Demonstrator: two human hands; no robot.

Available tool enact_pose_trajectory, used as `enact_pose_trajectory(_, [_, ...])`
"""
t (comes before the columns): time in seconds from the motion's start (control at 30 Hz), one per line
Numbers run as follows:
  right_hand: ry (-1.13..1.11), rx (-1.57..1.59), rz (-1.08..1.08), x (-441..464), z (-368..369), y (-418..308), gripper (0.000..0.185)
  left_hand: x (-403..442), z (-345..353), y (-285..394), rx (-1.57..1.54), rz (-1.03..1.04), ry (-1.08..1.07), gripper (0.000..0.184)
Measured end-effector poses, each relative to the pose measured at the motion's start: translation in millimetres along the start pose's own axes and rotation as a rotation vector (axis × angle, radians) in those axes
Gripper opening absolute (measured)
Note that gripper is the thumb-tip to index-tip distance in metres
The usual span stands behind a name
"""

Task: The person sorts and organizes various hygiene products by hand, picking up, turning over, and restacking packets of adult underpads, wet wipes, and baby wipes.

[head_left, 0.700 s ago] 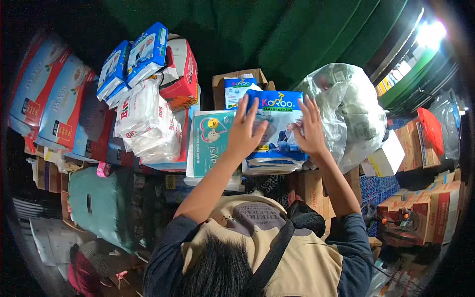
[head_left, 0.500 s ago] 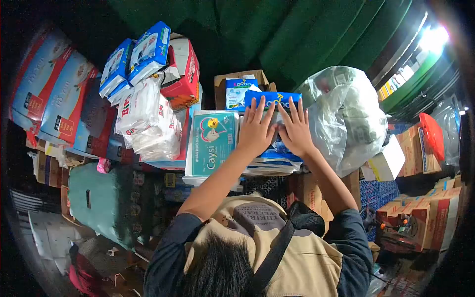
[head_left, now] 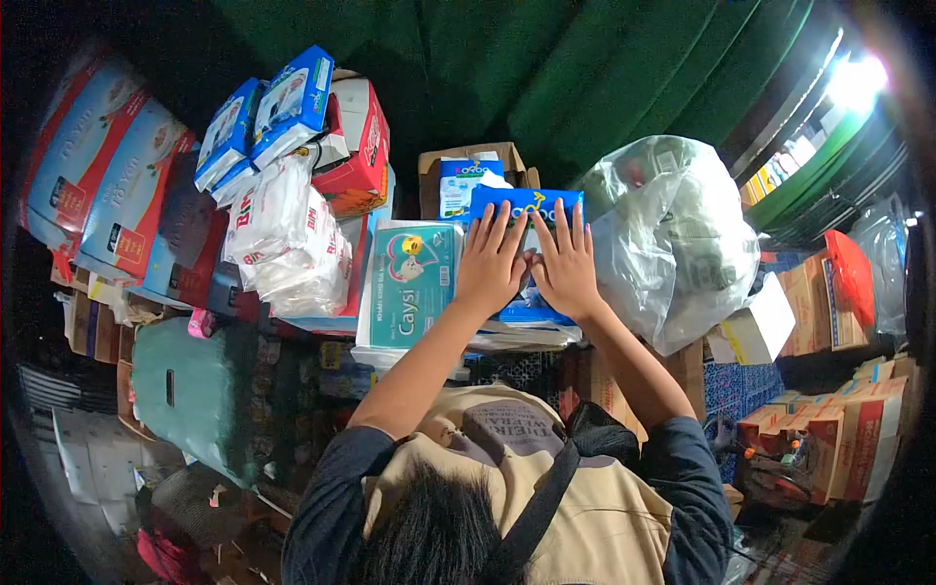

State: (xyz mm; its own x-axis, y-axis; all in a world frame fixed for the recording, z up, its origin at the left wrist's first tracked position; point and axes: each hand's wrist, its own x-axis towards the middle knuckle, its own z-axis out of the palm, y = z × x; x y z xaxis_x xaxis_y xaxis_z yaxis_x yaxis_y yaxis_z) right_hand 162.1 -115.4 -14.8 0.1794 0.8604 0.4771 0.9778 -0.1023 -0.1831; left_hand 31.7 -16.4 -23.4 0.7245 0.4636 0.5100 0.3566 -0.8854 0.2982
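My left hand (head_left: 490,258) lies flat with its fingers stretched out on a glossy blue plastic packet (head_left: 561,202). Beside it, my right hand (head_left: 567,273) rests on the same packet, also flat and with straight fingers. The thumbs meet near the middle, and most of the packet's face is hidden under the hands. Another blue package (head_left: 536,312) shows beneath. Close to my left hand sits a teal and white Caysi pack (head_left: 434,292). A similar blue packet (head_left: 456,185) stands in an open cardboard box (head_left: 429,180) behind the hands.
On the left are white BIMI bags (head_left: 283,229), blue packets (head_left: 292,102) and a red carton (head_left: 366,146). A large clear plastic bag (head_left: 673,244) bulges on the right, with a white box (head_left: 765,317) beside it. A green curtain (head_left: 546,78) hangs behind.
Both hands have slid slightly toward me and left, staying flat on the blue packet. The thumbs are closer together. The whole view has shifted a little.
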Motion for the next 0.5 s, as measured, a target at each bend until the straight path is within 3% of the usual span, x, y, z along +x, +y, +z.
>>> enact_pose_trajectory(0.4, [-0.086,0.11,0.053,1,-16,1,0.061,-25,-30,-9,-0.018,0.058,-0.093,0.06])
enact_pose_trajectory(0.5, [-0.095,0.109,0.021,7,-20,-2,0.061,-46,-49,-13,-0.097,0.029,-0.23,0.06])
